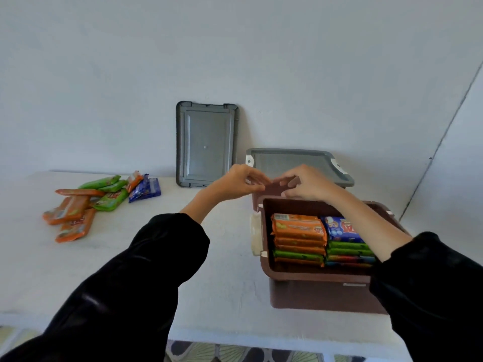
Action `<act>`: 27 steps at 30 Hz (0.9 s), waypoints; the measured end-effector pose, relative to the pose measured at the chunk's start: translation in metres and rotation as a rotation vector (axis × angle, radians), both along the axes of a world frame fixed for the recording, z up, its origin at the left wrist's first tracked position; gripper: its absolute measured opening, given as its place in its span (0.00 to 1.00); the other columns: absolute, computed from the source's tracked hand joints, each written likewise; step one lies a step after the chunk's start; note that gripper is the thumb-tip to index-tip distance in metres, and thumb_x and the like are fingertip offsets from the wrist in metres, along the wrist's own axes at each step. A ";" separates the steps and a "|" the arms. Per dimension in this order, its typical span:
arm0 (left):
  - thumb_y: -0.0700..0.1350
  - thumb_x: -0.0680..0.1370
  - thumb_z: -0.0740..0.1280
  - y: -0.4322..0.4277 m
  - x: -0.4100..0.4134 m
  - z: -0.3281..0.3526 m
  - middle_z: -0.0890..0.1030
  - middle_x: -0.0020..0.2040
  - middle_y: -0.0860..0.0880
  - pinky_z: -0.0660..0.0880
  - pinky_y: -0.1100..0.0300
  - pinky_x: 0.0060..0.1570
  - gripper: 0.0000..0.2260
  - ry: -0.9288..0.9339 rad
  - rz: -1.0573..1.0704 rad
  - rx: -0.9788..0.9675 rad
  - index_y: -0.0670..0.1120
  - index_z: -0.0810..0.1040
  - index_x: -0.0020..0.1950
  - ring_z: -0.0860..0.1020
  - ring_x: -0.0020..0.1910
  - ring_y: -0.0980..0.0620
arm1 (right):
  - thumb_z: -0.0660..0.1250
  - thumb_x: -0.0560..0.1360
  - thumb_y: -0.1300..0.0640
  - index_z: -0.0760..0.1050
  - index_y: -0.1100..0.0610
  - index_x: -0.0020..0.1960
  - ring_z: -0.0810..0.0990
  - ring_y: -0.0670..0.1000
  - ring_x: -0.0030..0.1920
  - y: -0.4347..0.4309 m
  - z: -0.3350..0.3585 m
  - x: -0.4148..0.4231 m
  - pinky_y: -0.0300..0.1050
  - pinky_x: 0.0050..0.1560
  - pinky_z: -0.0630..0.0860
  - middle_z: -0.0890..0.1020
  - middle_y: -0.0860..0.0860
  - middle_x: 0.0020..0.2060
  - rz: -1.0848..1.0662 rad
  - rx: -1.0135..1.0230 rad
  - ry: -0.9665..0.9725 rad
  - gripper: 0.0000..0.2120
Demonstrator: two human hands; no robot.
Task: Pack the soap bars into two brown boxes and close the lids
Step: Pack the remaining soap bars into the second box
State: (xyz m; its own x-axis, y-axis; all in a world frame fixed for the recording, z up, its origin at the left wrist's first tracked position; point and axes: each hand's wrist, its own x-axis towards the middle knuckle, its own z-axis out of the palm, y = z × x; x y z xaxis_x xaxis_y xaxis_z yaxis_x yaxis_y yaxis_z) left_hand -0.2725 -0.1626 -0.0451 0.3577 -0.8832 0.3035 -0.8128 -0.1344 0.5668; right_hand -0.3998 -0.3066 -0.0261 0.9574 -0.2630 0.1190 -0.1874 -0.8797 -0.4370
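Note:
A brown box (313, 288) stands open at the near right, packed with orange, green and blue soap bars (299, 228). Directly behind it is a second brown box (274, 190) with a grey lid (295, 162) lying on top. My left hand (237, 182) and my right hand (305, 182) meet at the front rim of that lid, fingertips pinched on its edge. A loose pile of orange, green and blue soap bars (86, 205) lies on the table at the far left.
Another grey lid (206, 143) leans upright against the white wall behind the table. The white table (183, 257) ends at a front edge near me, with patterned floor below. A wall corner runs down at the right.

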 end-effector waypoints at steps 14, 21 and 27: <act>0.39 0.75 0.67 0.208 0.141 -0.002 0.82 0.55 0.43 0.73 0.68 0.52 0.12 0.025 0.514 0.018 0.42 0.79 0.58 0.80 0.54 0.49 | 0.71 0.71 0.60 0.71 0.54 0.66 0.78 0.53 0.53 0.172 0.002 0.198 0.40 0.51 0.71 0.79 0.56 0.58 0.269 0.042 -0.058 0.25; 0.41 0.75 0.67 0.276 0.195 -0.021 0.78 0.60 0.44 0.74 0.59 0.55 0.13 0.115 0.806 0.044 0.44 0.79 0.58 0.76 0.58 0.47 | 0.70 0.71 0.61 0.71 0.53 0.67 0.76 0.56 0.58 0.211 -0.026 0.271 0.44 0.53 0.70 0.77 0.58 0.61 0.282 0.071 0.006 0.24; 0.43 0.73 0.67 0.298 0.223 -0.055 0.79 0.56 0.41 0.72 0.59 0.45 0.15 0.192 0.976 0.134 0.46 0.79 0.60 0.77 0.51 0.45 | 0.69 0.72 0.60 0.68 0.51 0.69 0.76 0.59 0.54 0.220 -0.065 0.320 0.45 0.44 0.69 0.78 0.61 0.55 0.314 0.001 0.061 0.27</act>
State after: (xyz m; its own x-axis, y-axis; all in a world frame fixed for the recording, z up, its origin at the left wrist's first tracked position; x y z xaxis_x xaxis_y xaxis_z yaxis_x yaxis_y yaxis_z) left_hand -0.0493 0.1357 -0.1000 0.9761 -0.2001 0.0846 -0.2097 -0.7657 0.6081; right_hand -0.0801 -0.0862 -0.0909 0.9972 0.0464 0.0582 0.0672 -0.8982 -0.4345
